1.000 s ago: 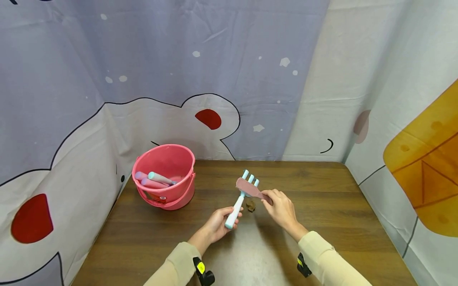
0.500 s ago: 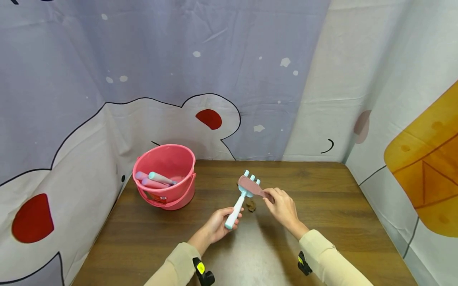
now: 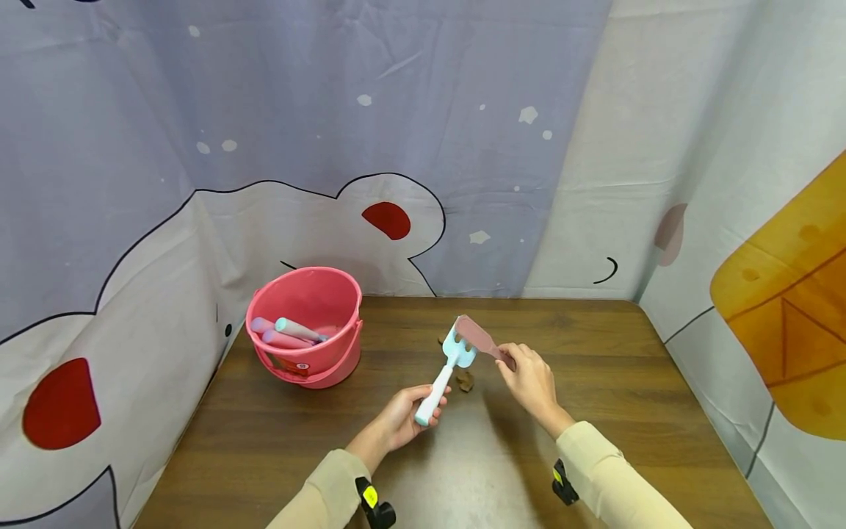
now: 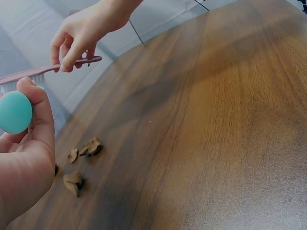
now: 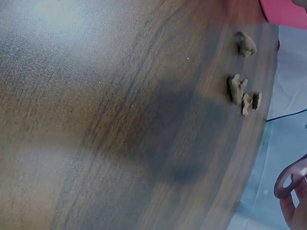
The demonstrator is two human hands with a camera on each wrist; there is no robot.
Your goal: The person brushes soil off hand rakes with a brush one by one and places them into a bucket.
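Note:
My left hand (image 3: 396, 420) holds a toy garden fork by its white handle (image 3: 433, 397), the light-blue head (image 3: 459, 353) tilted up above the table. In my right hand (image 3: 532, 383) I pinch the handle of a pink brush (image 3: 477, 336). The brush lies across the fork's tines and hides their tips. Pale bristles (image 4: 38, 79) show under the brush in the left wrist view, where the fork's teal handle end (image 4: 15, 112) is near the camera. Several brown dirt-like clumps (image 4: 91, 147) lie on the table below the tools.
A pink bucket (image 3: 338, 360) stands at the back left of the wooden table (image 3: 568, 330). Several pastel tool handles (image 3: 297, 329) lean inside it. Printed cloth (image 3: 489, 147) hangs behind the table and along its sides.
The brush has slid up and to the right over the fork's head, uncovering its base. My right hand has shifted slightly right with it. The left hand has barely moved.

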